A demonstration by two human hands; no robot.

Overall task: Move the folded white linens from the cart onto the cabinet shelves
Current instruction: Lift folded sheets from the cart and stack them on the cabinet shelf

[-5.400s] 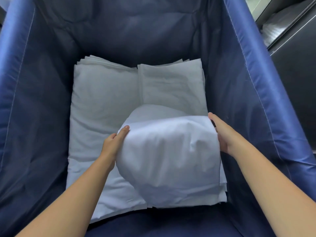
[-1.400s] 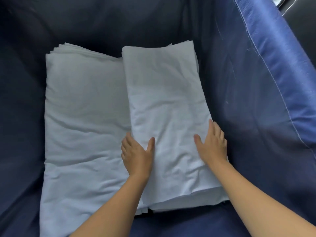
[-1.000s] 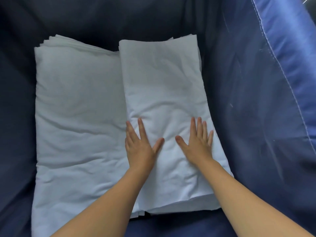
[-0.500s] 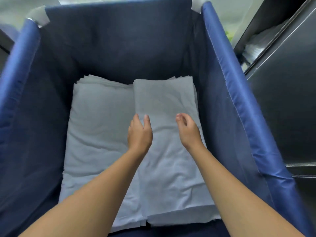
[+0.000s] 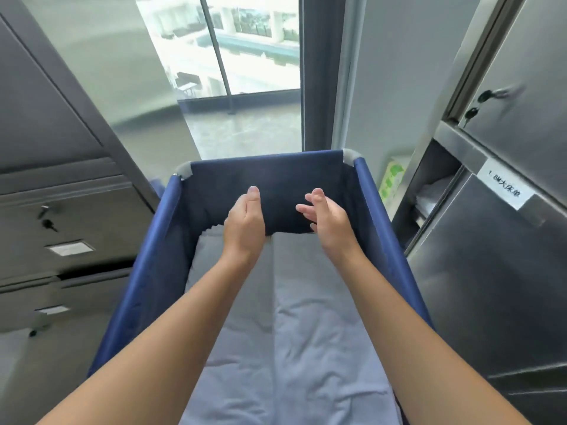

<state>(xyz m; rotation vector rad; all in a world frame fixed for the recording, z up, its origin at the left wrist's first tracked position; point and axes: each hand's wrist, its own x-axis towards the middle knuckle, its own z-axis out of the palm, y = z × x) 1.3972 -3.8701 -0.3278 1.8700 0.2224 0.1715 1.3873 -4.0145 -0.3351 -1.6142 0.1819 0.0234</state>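
The blue fabric cart point(image 5: 144, 271) stands in front of me with two stacks of folded white linens point(image 5: 294, 332) lying side by side on its floor. My left hand point(image 5: 245, 222) and my right hand point(image 5: 325, 219) are raised above the cart, palms facing each other, fingers apart, holding nothing. On the right, a steel cabinet point(image 5: 491, 286) stands with its door ajar, and folded white linens on a shelf point(image 5: 432, 194) show in the gap.
Steel cabinets with key locks and labels point(image 5: 70, 246) line the left side. A labelled cabinet door point(image 5: 503, 191) sits at right. A tall window point(image 5: 239, 72) fills the far end of the narrow aisle. A green-and-white box point(image 5: 391, 182) stands beyond the cart's right corner.
My hands pressed the right stack flat, then lifted off it and rose empty above the cart. My view tilted up from the cart's inside to the aisle, the window and the cabinets.
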